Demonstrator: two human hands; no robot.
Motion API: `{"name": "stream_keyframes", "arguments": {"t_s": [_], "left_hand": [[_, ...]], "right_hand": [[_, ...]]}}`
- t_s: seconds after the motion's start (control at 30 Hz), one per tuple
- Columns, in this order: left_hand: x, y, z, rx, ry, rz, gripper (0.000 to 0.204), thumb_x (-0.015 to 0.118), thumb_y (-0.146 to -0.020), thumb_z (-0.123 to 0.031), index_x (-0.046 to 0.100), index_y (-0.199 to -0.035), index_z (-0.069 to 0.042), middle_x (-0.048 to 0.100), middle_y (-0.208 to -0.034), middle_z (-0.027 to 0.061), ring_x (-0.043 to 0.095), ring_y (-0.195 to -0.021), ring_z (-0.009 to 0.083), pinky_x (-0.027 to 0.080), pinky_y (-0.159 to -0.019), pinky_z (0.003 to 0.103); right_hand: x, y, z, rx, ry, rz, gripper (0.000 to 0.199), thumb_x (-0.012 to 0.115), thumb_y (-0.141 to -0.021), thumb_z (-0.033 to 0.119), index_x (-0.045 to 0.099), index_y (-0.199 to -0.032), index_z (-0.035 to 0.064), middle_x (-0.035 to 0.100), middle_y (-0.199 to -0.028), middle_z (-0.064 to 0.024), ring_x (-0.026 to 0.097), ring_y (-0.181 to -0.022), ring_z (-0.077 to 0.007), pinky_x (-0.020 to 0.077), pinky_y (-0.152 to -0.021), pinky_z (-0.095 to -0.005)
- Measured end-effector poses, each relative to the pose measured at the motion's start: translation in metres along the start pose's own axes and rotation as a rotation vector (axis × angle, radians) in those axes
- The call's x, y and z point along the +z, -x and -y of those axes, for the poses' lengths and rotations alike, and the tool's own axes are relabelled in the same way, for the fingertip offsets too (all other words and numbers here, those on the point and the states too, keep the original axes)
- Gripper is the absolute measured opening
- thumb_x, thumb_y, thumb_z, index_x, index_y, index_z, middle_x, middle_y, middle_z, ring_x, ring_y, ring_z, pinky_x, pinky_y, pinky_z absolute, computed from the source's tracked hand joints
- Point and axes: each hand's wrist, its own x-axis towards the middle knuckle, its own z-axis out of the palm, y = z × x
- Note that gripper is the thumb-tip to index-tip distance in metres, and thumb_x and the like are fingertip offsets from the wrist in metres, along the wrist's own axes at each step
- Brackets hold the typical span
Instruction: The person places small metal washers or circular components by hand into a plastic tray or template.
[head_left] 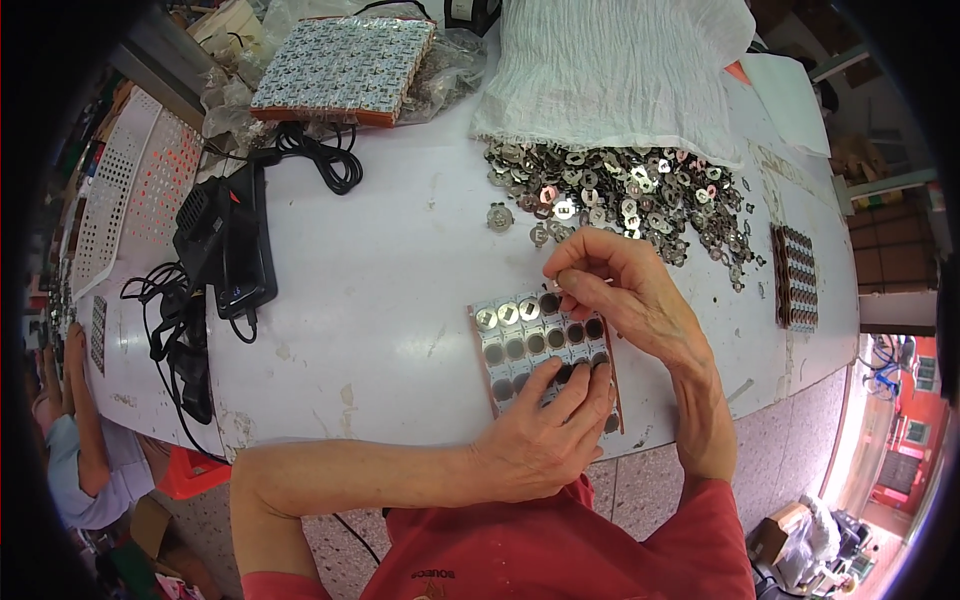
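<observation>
A small brown-backed board [520, 345] with rows of round pockets lies on the white table [400, 260]. Three pockets in its top row hold shiny metal clips; the others look dark. My left hand [545, 430] rests flat on the board's lower half, fingers spread over the pockets. My right hand [620, 285] hovers at the board's top right corner, thumb and forefinger pinched on a small metal clip [556, 287]. A heap of loose metal clips [620, 195] lies just beyond my right hand.
A white cloth sack [610, 70] lies behind the heap. A stack of filled boards [345, 70] sits at the back left, a black device with cables [225, 245] at the left, another board [797, 278] at the right. A second person's arm [75, 400] shows at the far left.
</observation>
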Motion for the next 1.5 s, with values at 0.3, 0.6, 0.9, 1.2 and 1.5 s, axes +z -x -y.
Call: {"name": "stream_keyframes", "arguments": {"t_s": [0.3,0.6,0.9,1.2,1.5], "left_hand": [[0.000,-0.001,0.000,0.004,-0.003,0.005,0.063,0.073,-0.072,-0.041,0.066,-0.115,0.004,0.057,-0.129,0.0221,0.053,-0.117,0.0313,0.044,-0.099,0.049],[0.000,-0.001,0.000,0.011,-0.007,0.005,0.063,0.072,-0.071,-0.041,0.066,-0.115,0.004,0.058,-0.129,0.0223,0.053,-0.118,0.0315,0.045,-0.098,0.049],[-0.001,-0.001,0.000,0.007,-0.003,0.005,0.063,0.072,-0.071,-0.041,0.066,-0.116,0.004,0.058,-0.129,0.0223,0.053,-0.118,0.0314,0.044,-0.099,0.049],[0.001,0.000,0.000,0.001,0.010,-0.004,0.063,0.073,-0.071,-0.041,0.067,-0.115,0.004,0.058,-0.130,0.0224,0.052,-0.118,0.0315,0.044,-0.100,0.050],[0.000,-0.001,-0.001,-0.002,0.024,0.001,0.063,0.074,-0.070,-0.040,0.067,-0.115,0.004,0.057,-0.130,0.0230,0.053,-0.119,0.0322,0.044,-0.100,0.051]], "right_hand": [[-0.004,0.001,0.004,0.076,-0.094,0.086,0.020,0.058,-0.096,0.009,0.063,-0.113,0.0005,0.065,-0.080,-0.0035,0.062,-0.075,-0.0086,0.0530,-0.068,-0.0233],[-0.006,0.002,-0.002,0.062,0.033,0.062,0.016,0.066,-0.089,0.005,0.063,-0.104,-0.0004,0.071,-0.082,-0.0049,0.063,-0.075,-0.0067,0.0485,-0.067,-0.0204],[-0.001,0.002,-0.002,0.073,0.074,0.021,0.009,0.071,-0.083,-0.001,0.066,-0.091,-0.0014,0.067,-0.076,-0.0015,0.060,-0.068,-0.0046,0.0480,-0.061,-0.0200],[0.009,0.003,-0.004,0.036,0.230,-0.079,0.009,0.073,-0.081,-0.002,0.067,-0.087,-0.0033,0.066,-0.072,-0.0027,0.060,-0.064,-0.0057,0.0479,-0.056,-0.0218],[0.004,0.005,-0.003,0.024,0.332,-0.062,0.011,0.074,-0.079,0.000,0.068,-0.086,-0.0042,0.066,-0.068,-0.0043,0.059,-0.061,-0.0066,0.0481,-0.056,-0.0241]]}}
